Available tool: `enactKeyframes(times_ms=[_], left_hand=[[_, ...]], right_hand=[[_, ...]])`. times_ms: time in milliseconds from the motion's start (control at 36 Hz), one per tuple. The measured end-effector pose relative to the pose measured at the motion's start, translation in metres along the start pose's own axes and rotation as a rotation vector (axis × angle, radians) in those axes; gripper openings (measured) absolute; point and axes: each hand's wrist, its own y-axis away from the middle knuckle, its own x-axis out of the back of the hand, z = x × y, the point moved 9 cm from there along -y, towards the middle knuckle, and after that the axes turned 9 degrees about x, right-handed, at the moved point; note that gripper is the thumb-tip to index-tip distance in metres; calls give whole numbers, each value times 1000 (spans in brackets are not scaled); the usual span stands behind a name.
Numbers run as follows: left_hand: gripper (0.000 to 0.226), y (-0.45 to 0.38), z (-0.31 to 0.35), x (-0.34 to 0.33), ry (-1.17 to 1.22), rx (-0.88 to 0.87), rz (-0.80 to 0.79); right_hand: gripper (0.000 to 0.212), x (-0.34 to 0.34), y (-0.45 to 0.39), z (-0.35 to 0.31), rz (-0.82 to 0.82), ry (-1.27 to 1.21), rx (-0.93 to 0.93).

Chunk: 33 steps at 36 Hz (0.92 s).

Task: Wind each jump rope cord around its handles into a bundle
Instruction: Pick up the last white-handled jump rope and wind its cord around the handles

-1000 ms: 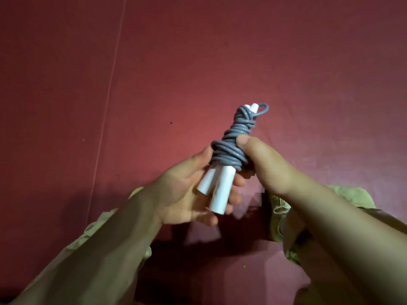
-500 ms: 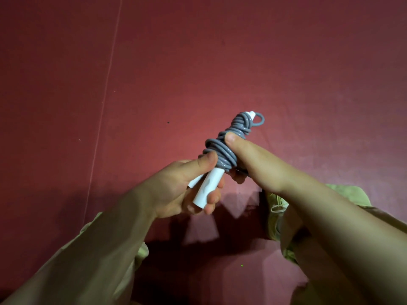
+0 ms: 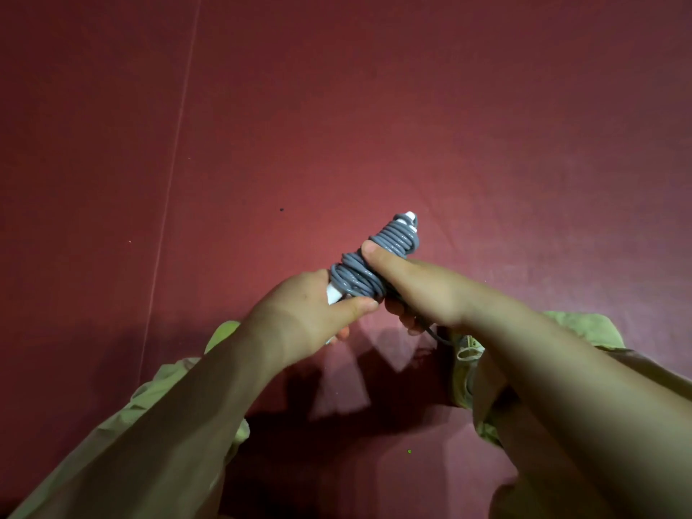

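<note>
A jump rope bundle sits in both hands above the red floor. Its grey cord [image 3: 369, 262] is coiled many times around two white handles [image 3: 332, 292], whose tips show at the far end [image 3: 411, 216]. My left hand [image 3: 299, 312] grips the near ends of the handles, thumb across them. My right hand [image 3: 415, 284] holds the wound cord from the right, thumb pressed on the coils. A short grey cord end [image 3: 436, 333] trails below my right palm.
The red mat floor [image 3: 374, 125] fills the view, with a thin seam line [image 3: 176, 151] running down the left. My knees in light green trousers [image 3: 584, 325] frame the bottom corners, and a shoe with laces [image 3: 466, 354] lies under my right arm.
My left hand closed round the handle ends and turned over, hiding most of the white. The small cord loop at the far tip is gone, and the bundle tilted lower.
</note>
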Motion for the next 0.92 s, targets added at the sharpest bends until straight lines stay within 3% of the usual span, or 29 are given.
enactKeyframes(times_ms=[83,167,222,306,417,722,917], left_hand=[[23,-2,2,4,-116,-42,77],[20,0,5,3,-81,-86,52],[30,5,9,-4,118,-71,-82],[57,13,3,-19,516,130,-360],[70,17,6,-30,649,150,-536],[58,5,-3,-17,415,142,-276],[48,-3,-7,-4,284,71,-140]], right_hand=[[52,0,1,0,11,-6,-6],[48,5,0,-1,60,-48,26],[50,8,-1,-3,80,-61,49],[54,10,-2,-7,89,-105,86],[48,10,-1,-20,60,-152,147],[60,12,3,-2,3,-56,-15],[46,16,3,1,-4,-78,-28]])
